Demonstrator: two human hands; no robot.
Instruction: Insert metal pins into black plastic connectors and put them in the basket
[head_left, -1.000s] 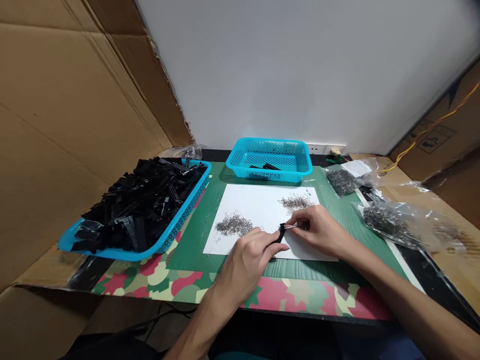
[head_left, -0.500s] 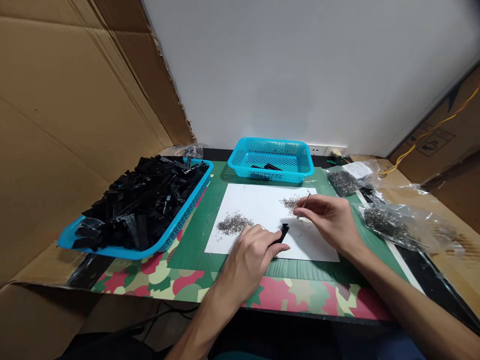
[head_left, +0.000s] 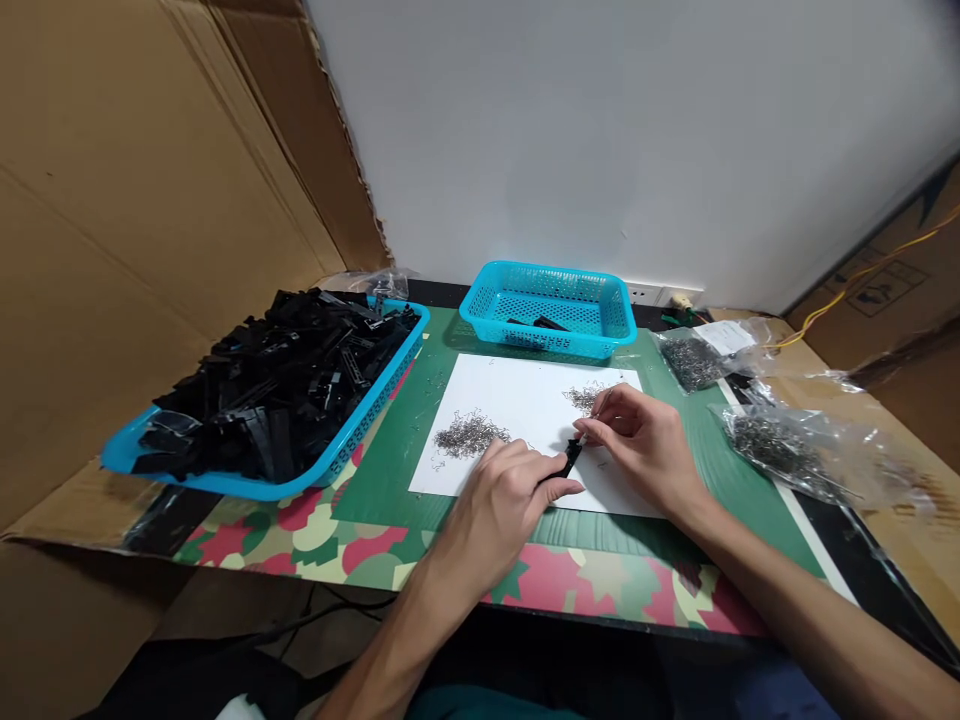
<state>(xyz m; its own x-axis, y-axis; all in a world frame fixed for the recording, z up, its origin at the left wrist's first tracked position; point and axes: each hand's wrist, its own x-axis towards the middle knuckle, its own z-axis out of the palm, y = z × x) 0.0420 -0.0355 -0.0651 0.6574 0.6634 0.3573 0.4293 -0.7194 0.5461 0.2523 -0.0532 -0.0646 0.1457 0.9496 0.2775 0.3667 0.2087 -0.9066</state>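
My left hand (head_left: 510, 490) is closed on a narrow black plastic part (head_left: 573, 455), holding it low over a white sheet of paper (head_left: 517, 385). Only the part's far end shows past the fingers. In a pinch, my right hand (head_left: 637, 435) grips a thin stick-like tool with a pale tip (head_left: 583, 438), which meets the far end of the black part. Whether a wire piece is on that tip is too small to tell. Small bent wire pieces lie in a left pile (head_left: 471, 434) beside my left hand and a right pile (head_left: 582, 397) behind my right fingers.
A large blue basket (head_left: 375, 405) heaped with black plastic parts (head_left: 285, 385) stands at left. Behind the paper is a smaller blue basket (head_left: 547, 340) with a few black parts. Clear bags of metal pieces (head_left: 780, 445) lie at right. Cardboard (head_left: 150, 180) walls the left side.
My right hand has moved left and down, bringing the thin tool's pale tip to the black part's end. My left hand keeps its hold on the part. The view has shifted slightly.
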